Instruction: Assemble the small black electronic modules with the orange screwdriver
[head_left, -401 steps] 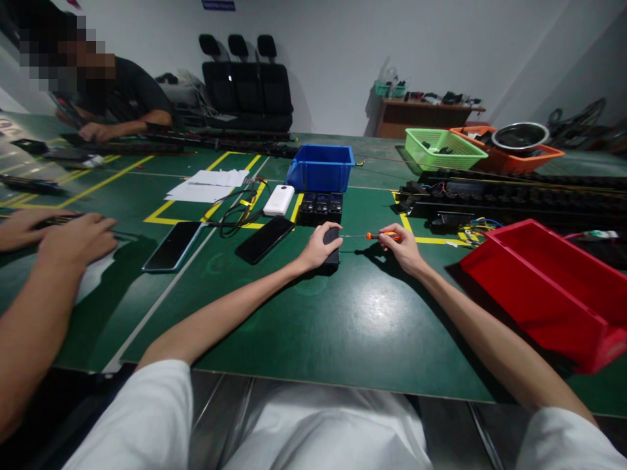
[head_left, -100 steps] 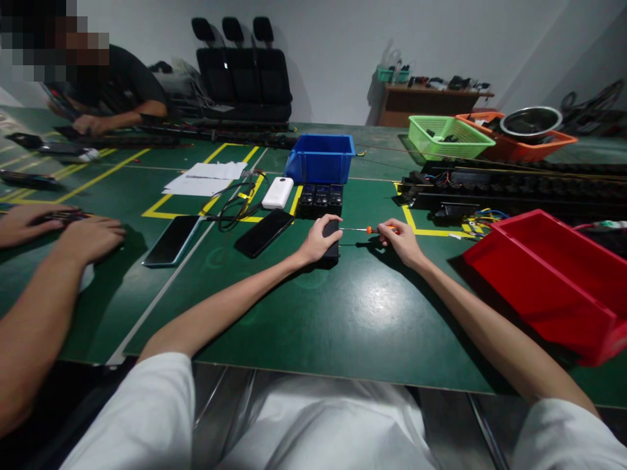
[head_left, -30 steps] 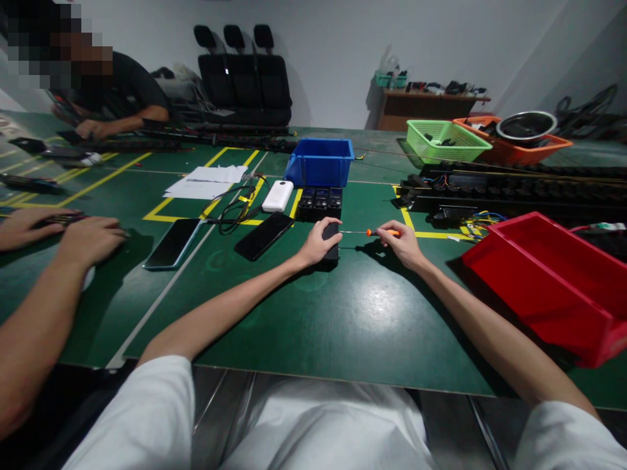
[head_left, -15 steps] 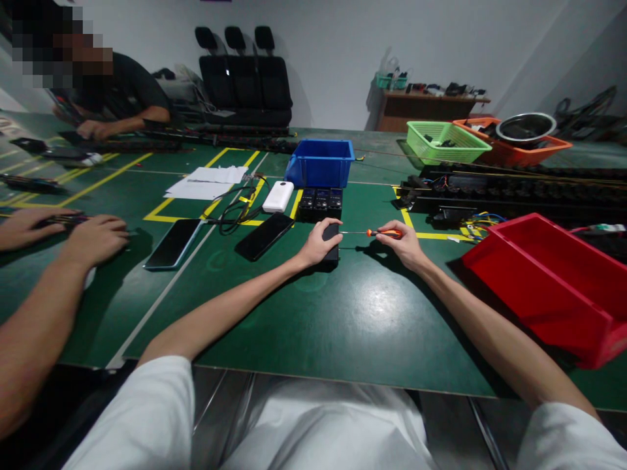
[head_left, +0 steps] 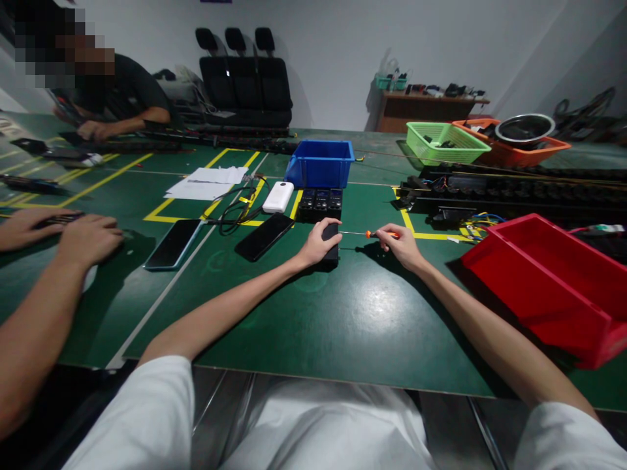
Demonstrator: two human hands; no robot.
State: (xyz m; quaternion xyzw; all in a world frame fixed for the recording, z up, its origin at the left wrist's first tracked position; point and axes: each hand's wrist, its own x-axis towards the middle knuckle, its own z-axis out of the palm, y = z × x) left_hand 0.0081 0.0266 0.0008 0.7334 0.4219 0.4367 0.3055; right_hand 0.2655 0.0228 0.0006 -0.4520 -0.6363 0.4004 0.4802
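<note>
Firstly, green work table [head_left: 343, 333], its surface marked with yellow and white lines. Black three-place seat [head_left: 247, 91] stands beyond it. Black rail assembly [head_left: 514, 183], with coloured wires, lies at the right. Red bin [head_left: 529, 287] stands right of the right forearm and hides part of the rail assembly. Orange basket [head_left: 548, 155] holds dark parts; a round metal bowl [head_left: 525, 129] rests on it. Light-green basket [head_left: 443, 147], beside it, holds small dark parts. Blue bin [head_left: 323, 171]: contents hidden by its front wall. White papers [head_left: 203, 183]: any print too small to read. Black modules [head_left: 321, 203], row of three before the blue bin; top markings illegible. Phone with pale-blue edge [head_left: 174, 245] and black phone [head_left: 264, 236] lie left of the left hand. Left hand [head_left: 317, 245]: grips a black block [head_left: 333, 255], which rests on the table just in front of the modules. White power pack [head_left: 278, 197], near the black phone. Right hand [head_left: 399, 245]: pinches the orange handle of a screwdriver [head_left: 371, 234], shaft pointing at the block's right side; tip contact cannot be told.
</note>
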